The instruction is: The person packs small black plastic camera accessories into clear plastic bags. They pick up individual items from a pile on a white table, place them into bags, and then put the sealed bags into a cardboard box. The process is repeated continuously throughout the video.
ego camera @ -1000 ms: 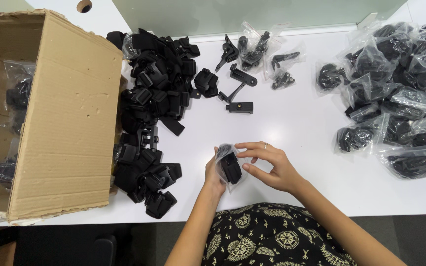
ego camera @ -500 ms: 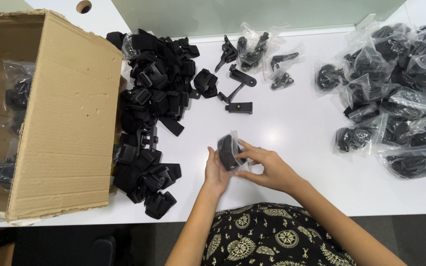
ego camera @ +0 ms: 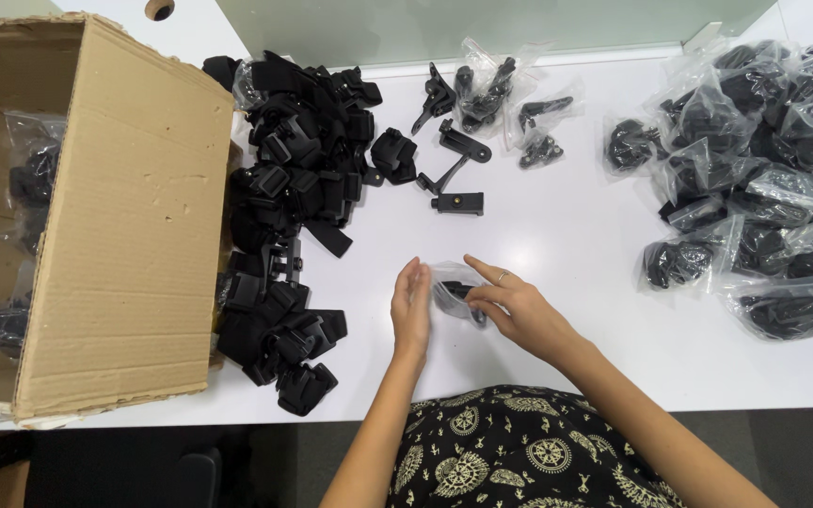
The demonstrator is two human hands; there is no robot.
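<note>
Both my hands meet over the white table (ego camera: 566, 235) near its front edge. Between them is a small clear plastic bag (ego camera: 452, 278) with a black strap part (ego camera: 456, 294) inside. My left hand (ego camera: 412, 309) stands edge-on, fingers straight, pressed against the bag's left side. My right hand (ego camera: 512, 309), with a ring on one finger, pinches the bag from the right. Part of the bag is hidden behind my fingers.
An open cardboard box (ego camera: 96, 226) with bagged parts stands at the left. A heap of loose black strap buckles (ego camera: 294, 198) lies beside it. Black brackets (ego camera: 458, 174) and small bags (ego camera: 491, 89) lie at the back. A pile of filled clear bags (ego camera: 764, 179) covers the right.
The bag with the black part has been lowered and turned between my hands. My left hand's fingers have straightened alongside it, and my right hand has shifted slightly right.
</note>
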